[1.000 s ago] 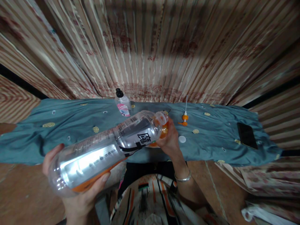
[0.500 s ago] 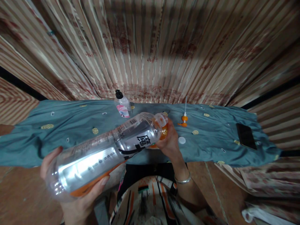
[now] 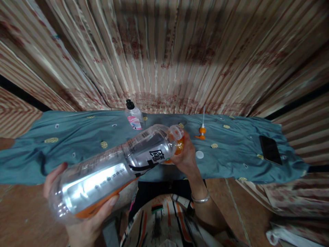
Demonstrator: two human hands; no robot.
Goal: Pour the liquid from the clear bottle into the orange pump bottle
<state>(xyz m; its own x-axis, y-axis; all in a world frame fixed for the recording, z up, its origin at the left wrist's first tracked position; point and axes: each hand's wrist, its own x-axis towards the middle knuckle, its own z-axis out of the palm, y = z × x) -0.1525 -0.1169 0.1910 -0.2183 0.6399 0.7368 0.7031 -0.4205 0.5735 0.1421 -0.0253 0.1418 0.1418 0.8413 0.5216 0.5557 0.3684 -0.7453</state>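
A big clear bottle (image 3: 102, 171) with a silver and orange label lies slanted in the air, its uncapped neck toward the upper right. Around its base end wraps my left hand (image 3: 89, 219). Just beyond the neck, my right hand (image 3: 186, 154) is closed round an orange bottle (image 3: 180, 145), mostly hidden behind the big bottle and my fingers. The big bottle's mouth is over or beside the orange bottle's top; whether they touch I cannot tell. An orange pump head (image 3: 202, 131) with a clear tube and a white round cap (image 3: 199, 154) lie right of my right hand.
A small clear bottle (image 3: 134, 116) with a black cap and pink label stands near the back edge of the teal cloth (image 3: 84, 137). At the right lies a black phone (image 3: 270, 150). A striped curtain (image 3: 164, 68) hangs behind the table.
The big bottle has turned slightly about its length, and its base end has shifted a little left with my left hand. My right hand has barely moved.
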